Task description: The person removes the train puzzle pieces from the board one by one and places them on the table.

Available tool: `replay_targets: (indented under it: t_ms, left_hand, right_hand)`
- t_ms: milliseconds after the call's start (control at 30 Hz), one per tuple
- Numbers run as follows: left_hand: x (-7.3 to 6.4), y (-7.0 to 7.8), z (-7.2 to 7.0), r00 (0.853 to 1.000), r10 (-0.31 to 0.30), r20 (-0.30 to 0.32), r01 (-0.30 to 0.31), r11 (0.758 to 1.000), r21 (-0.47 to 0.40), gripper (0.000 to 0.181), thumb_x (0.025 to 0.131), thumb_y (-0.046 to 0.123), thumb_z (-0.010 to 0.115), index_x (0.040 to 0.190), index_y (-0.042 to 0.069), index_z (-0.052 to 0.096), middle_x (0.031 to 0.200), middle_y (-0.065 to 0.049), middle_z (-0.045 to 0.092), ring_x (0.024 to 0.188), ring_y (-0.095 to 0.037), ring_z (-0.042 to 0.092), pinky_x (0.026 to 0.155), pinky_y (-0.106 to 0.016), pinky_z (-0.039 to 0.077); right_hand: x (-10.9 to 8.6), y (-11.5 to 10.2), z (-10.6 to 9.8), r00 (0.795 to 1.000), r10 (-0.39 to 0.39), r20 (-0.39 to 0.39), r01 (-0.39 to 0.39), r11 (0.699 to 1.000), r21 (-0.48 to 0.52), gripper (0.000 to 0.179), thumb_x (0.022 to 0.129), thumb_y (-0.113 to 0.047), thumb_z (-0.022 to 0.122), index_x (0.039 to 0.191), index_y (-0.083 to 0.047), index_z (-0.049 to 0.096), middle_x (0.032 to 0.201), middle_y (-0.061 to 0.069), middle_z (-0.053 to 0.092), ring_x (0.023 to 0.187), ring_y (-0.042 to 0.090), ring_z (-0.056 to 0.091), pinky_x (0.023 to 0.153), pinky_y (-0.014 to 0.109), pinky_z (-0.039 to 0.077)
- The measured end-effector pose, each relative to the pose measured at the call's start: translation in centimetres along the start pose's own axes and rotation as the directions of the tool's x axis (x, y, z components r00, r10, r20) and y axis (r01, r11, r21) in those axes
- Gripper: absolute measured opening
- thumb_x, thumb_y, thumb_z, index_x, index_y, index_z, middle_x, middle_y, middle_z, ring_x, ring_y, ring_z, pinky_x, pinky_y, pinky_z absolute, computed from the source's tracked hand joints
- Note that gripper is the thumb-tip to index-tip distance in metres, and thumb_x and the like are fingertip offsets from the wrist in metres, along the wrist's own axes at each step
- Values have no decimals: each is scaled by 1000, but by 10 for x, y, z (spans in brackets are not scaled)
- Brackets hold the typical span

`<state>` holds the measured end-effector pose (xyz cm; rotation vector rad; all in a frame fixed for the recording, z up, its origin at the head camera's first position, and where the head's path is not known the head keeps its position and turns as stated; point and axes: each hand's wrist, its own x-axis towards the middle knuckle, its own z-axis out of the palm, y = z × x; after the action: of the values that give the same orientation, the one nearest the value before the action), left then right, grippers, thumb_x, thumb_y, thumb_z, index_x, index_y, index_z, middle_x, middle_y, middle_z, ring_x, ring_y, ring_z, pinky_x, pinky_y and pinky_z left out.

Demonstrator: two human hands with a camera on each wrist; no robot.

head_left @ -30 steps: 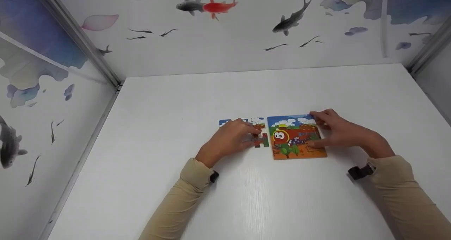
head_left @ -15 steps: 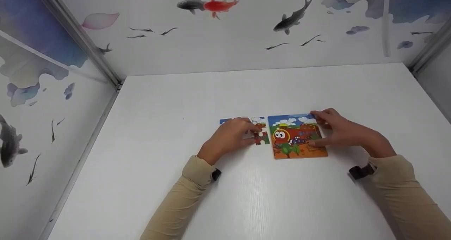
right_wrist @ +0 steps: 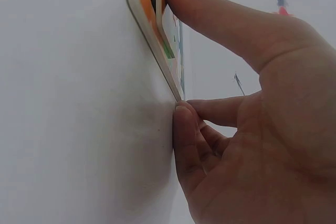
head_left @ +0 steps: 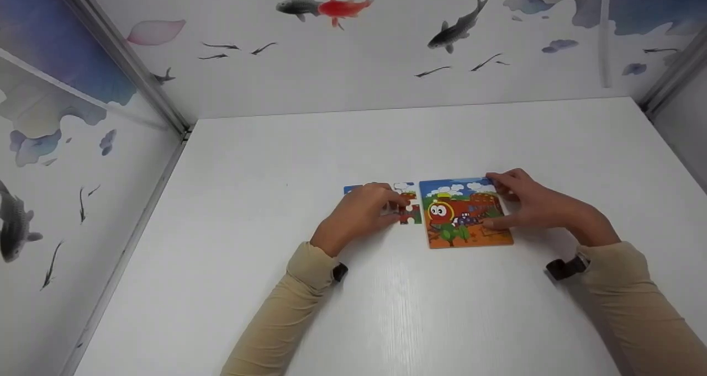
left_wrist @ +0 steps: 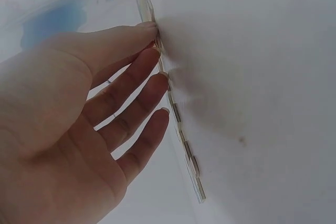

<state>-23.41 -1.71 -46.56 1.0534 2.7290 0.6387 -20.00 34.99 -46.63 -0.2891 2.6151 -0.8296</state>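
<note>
My left hand (head_left: 359, 210) is over a small group of jigsaw pieces (head_left: 410, 218) printed with blue sky, clouds and red shapes. Its thumb and index finger pinch at a piece near the group's right side; the palm hides much of the rest. In the left wrist view, the thin pieces (left_wrist: 191, 158) show edge-on under the fingertips. Just right of them lies a square puzzle board (head_left: 453, 239) picturing a red train with big eyes. My right hand (head_left: 538, 204) holds the board by its right side, thumb on the picture, fingers curled at the far corner.
Both the pieces and the board lie on a white table (head_left: 265, 160). White walls (head_left: 353, 72) printed with fish and petals stand behind it and at the left. Dark wrist cameras (head_left: 563, 269) sit at both beige cuffs.
The lower edge of the jigsaw pieces has shifted slightly away from the person, and my left hand has edged slightly with it. The board and my right hand have stayed almost still.
</note>
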Motion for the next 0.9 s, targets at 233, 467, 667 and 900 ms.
replay_targets:
  t_ms: [233,467,667,900]
  left_hand:
    - [0,2,-1,1000,-18,14,18,1000,-24,25,101,18,79,125,16,82,114,1,78,104,-13,71,95,-31,59]
    - [-1,4,-1,1000,-19,-5,19,1000,16,23,101,26,80,121,15,83,108,1,77,99,-13,68,90,-31,59]
    - [-2,4,0,1000,-9,-23,10,998,66,23,101,28,80,120,16,84,106,2,78,96,-12,69,85,-30,58]
    - [-2,8,-4,999,-4,-36,8,993,116,23,101,25,79,121,15,83,104,-1,78,92,-14,66,83,-32,57]
  right_hand:
    - [-1,0,0,1000,0,0,0,1000,0,117,87,-57,88,171,-6,24,154,21,33,144,42,41,123,66,39]
    - [-1,-1,0,1000,10,2,-10,1000,-15,116,87,-54,88,171,-7,24,155,22,32,146,45,41,122,67,41]
    - [-1,-1,0,1000,-7,-2,7,1000,-18,114,88,-52,88,171,-6,24,155,23,33,144,45,42,122,68,40]
    - [-1,2,1,1000,-17,-2,17,999,-31,117,88,-54,88,171,-4,22,153,21,32,143,40,41,123,66,39]
